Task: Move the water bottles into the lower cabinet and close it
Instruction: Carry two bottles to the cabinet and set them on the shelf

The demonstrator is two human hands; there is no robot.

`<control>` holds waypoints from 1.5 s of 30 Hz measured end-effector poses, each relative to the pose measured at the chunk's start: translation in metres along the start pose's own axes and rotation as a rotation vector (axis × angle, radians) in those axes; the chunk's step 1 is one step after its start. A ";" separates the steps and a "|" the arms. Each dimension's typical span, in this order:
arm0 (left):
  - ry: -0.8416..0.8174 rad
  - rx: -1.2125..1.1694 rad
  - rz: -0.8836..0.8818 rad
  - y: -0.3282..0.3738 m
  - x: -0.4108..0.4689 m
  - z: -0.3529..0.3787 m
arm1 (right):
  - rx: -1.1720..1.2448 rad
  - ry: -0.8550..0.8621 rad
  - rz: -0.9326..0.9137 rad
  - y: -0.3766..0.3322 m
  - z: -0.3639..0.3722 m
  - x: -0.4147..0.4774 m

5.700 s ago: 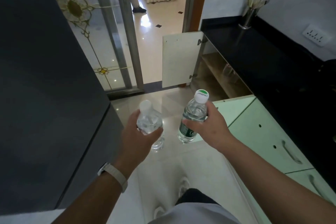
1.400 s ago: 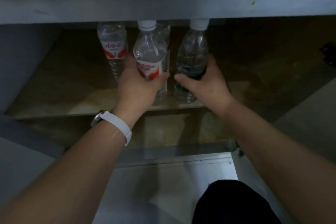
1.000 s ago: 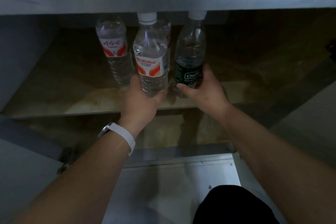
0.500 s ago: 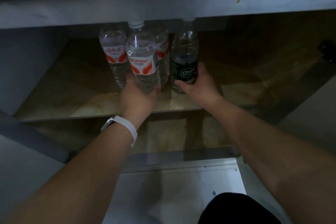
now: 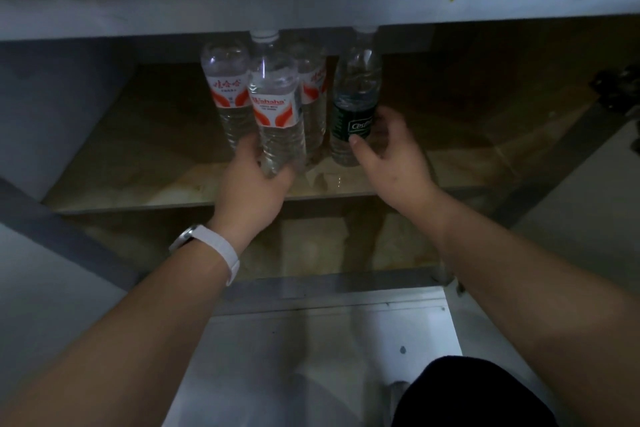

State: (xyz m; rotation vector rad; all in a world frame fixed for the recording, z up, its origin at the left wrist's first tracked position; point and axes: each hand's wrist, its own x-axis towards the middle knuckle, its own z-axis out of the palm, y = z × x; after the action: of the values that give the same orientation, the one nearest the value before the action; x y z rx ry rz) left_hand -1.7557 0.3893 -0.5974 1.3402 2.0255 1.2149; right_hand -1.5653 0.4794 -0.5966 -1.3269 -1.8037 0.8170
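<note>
Dimly lit view down into an open lower cabinet (image 5: 311,7) with a pale frame and a brownish wooden shelf (image 5: 138,163).

The left hand (image 5: 252,184), with a white watch strap (image 5: 221,250) at its wrist, grips the base of a clear plastic water bottle with a red-and-white label (image 5: 275,111). This bottle is upright at the front of the shelf. Whether its base touches the wood cannot be told.

Just to its right, a clear plastic water bottle with a dark green label (image 5: 353,104) stands upright on the shelf. The right hand (image 5: 391,156) is beside it. The thumb touches the bottle below the label, and the fingers are blurred at its far side. Whether this hand clasps the bottle cannot be told.

Behind the two hands' bottles stand two more red-labelled clear bottles (image 5: 225,90), close together and deeper on the same shelf.
</note>
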 end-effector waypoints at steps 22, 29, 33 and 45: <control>-0.103 0.750 0.345 0.103 -0.103 -0.139 | -0.692 -0.369 -0.542 -0.139 -0.092 -0.087; -0.202 0.812 0.402 0.214 -0.131 -0.212 | -0.773 -0.408 -0.440 -0.256 -0.182 -0.111; -0.224 0.808 0.442 0.283 -0.146 -0.255 | -0.805 -0.396 -0.401 -0.330 -0.230 -0.131; -0.188 0.724 0.712 0.414 -0.183 -0.322 | -0.926 -0.274 -0.303 -0.458 -0.348 -0.193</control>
State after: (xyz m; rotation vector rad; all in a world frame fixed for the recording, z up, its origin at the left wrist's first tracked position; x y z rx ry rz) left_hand -1.6946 0.1503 -0.1003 2.5606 1.9764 0.5140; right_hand -1.4576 0.1963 -0.0709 -1.4413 -2.6822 -0.0586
